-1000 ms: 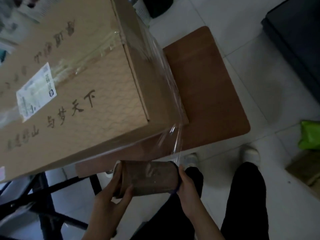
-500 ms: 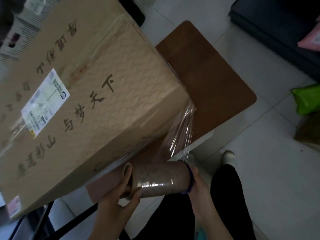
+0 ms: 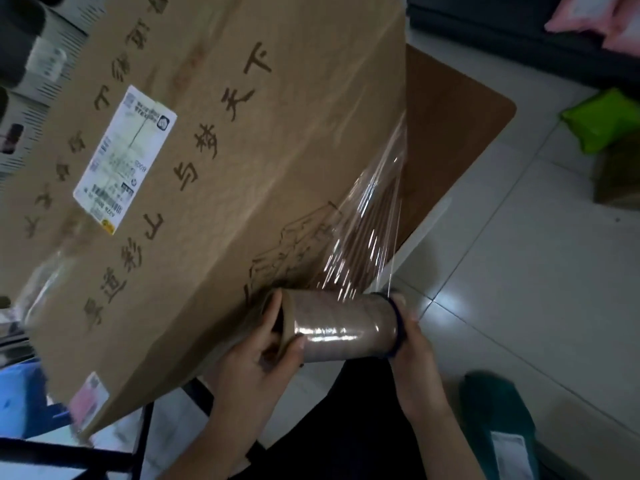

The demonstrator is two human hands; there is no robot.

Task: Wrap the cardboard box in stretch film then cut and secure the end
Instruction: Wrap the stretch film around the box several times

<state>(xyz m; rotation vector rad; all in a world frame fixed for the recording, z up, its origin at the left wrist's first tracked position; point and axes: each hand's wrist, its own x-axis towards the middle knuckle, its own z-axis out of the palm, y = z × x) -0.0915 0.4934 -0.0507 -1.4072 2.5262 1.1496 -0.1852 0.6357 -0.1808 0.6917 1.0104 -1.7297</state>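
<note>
Hands on roll ends: left hand (image 3: 256, 358) fingers curled into the core, right hand (image 3: 412, 344) capping the far end of the film roll (image 3: 341, 323). Stretch film (image 3: 370, 230) taut up to cardboard box (image 3: 221, 161) right edge. Box overhanging brown table (image 3: 450, 126); open tiled floor (image 3: 519, 271) rightward.

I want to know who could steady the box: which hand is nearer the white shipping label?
Left. The left hand grips the roll's end below the white shipping label; the right hand holds the roll's far end, farther away.
</note>
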